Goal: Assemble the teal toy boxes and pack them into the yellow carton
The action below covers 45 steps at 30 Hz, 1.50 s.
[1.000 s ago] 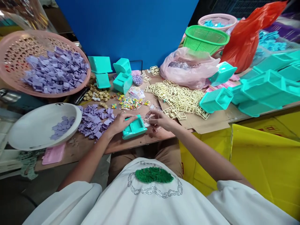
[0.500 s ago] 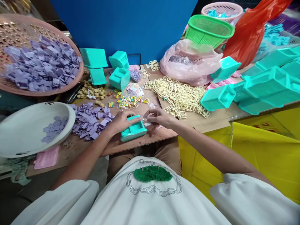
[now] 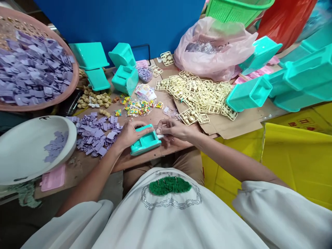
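Pink basket (image 3: 74, 74) far left: heaped purple pieces (image 3: 31, 74). White bowl (image 3: 23, 152): few purple pieces. Left hand (image 3: 129, 133) curled over teal tray (image 3: 145, 143) at table (image 3: 145, 160) front edge, gripping its rim. Right hand (image 3: 173, 128) just beside tray, fingertips pinching small clear piece (image 3: 158, 130). Pink bag (image 3: 215, 52) behind holds clear parts.

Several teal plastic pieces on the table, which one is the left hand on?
The small teal plastic tray at the table's near edge, directly in front of the person. The left hand grips its left end; the other teal pieces sit untouched farther back and right.
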Tool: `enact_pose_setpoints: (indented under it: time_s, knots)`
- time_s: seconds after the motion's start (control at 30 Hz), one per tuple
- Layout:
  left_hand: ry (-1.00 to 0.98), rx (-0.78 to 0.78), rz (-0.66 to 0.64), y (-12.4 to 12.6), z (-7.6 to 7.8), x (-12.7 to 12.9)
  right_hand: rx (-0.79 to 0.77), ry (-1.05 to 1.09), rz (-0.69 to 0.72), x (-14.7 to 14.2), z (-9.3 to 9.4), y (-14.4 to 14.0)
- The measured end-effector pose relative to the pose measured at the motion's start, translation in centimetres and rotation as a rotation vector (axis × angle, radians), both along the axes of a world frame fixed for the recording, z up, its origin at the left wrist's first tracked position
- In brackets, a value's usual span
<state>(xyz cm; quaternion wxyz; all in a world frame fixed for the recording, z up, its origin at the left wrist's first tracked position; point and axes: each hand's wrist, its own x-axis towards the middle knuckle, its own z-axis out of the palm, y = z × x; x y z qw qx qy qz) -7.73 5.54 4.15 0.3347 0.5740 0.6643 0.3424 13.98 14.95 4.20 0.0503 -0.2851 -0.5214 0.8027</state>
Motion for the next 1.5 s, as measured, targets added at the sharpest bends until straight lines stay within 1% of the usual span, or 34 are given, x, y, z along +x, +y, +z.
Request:
enact_pose_setpoints:
  time_s: [0.07,0.13,0.2,0.27,0.4,0.47,0.53,0.67,0.73,0.83,0.93,1.07,1.2,1.33,1.4,1.5]
  knots:
    - [-0.011,-0.010,0.006,0.0,0.0,0.1,-0.111,0.044,-0.009,0.0,-0.5,-0.3]
    - [-0.021,-0.030,0.005,0.0,0.0,0.1,-0.151,0.054,-0.023,0.1,-0.7,-0.3]
    - [-0.024,-0.041,0.009,0.0,0.1,0.1,-0.113,0.038,-0.030,0.2,-0.5,-0.2]
    - [-0.017,-0.036,0.017,-0.1,0.2,0.0,-0.035,0.035,-0.041,0.3,0.2,0.0]
    - [0.005,-0.024,0.000,-0.2,0.2,0.0,0.124,0.065,-0.001,0.4,1.8,-0.2]
    - [0.019,-0.014,0.006,-0.3,0.1,0.0,0.182,0.056,0.012,0.3,2.2,-0.4]
    - [0.041,0.004,0.027,-0.4,0.0,0.0,0.194,0.033,0.020,0.3,2.2,-0.4]
    - [0.081,0.020,0.028,-0.5,-0.2,0.0,0.137,-0.029,0.107,0.1,2.0,0.5]
    - [0.092,0.016,0.028,-0.6,-0.3,0.0,0.172,-0.073,0.128,-0.1,2.1,1.0]
    - [0.112,0.011,0.048,-0.7,-0.4,0.0,0.216,-0.110,0.122,-0.1,2.4,1.3]
    - [0.103,0.011,0.049,-0.8,-0.3,0.1,0.132,-0.074,0.107,0.2,2.5,0.9]
    - [0.076,0.006,0.042,-0.8,0.1,0.2,0.005,-0.004,0.079,0.7,2.2,0.5]
    - [0.064,0.009,0.031,-0.8,0.4,0.3,0.009,0.022,0.084,0.7,2.2,0.5]
    - [0.087,0.026,0.024,-0.9,0.3,0.4,0.085,0.026,0.018,0.5,2.4,0.8]
    - [0.092,0.029,0.032,-0.9,0.3,0.4,0.066,0.018,0.028,0.4,2.2,0.9]
    - [0.084,0.027,0.041,-1.0,0.3,0.5,-0.004,0.038,0.053,0.3,1.6,0.8]
